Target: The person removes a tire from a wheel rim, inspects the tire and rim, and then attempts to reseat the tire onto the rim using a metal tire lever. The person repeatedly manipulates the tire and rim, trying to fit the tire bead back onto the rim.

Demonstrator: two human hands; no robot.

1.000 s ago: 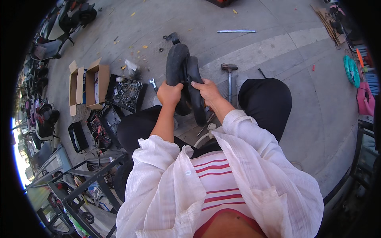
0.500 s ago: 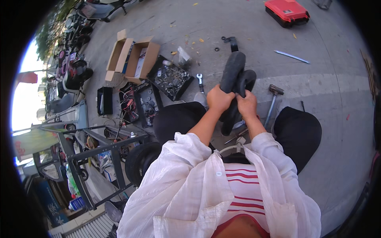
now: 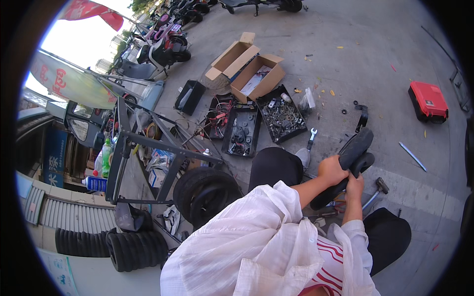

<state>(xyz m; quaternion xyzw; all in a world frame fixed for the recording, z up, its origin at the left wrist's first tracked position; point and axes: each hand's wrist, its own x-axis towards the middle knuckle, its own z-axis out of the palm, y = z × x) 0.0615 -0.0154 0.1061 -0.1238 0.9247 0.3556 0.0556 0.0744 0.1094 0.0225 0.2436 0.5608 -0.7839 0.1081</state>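
Observation:
Between my knees I hold a small black rubber tyre [image 3: 356, 147], its far end pointing up and to the right. My left hand [image 3: 333, 169] is closed round its left side. On the other side my right hand [image 3: 354, 184] is closed on the rubber, with the knuckles of both hands nearly touching. A narrower black loop [image 3: 366, 161], perhaps an inner tube, sits against the tyre just beyond my right hand. A hammer [image 3: 379, 187] lies to the right of my right hand. Past my left knee there is an open-ended wrench [image 3: 312, 136] on the ground.
Parts trays [image 3: 286, 118], an open cardboard box [image 3: 261, 79] and a black bin [image 3: 189, 97] stand ahead on the left. A metal frame [image 3: 121, 153] and stacked tyres [image 3: 205, 195] are at my left. A red case [image 3: 428, 102] and metal bar [image 3: 413, 157] lie right.
My view has turned left, so the scene sits further right and more tyres show at the left. Both hands still grip the tyre, which stays between my knees.

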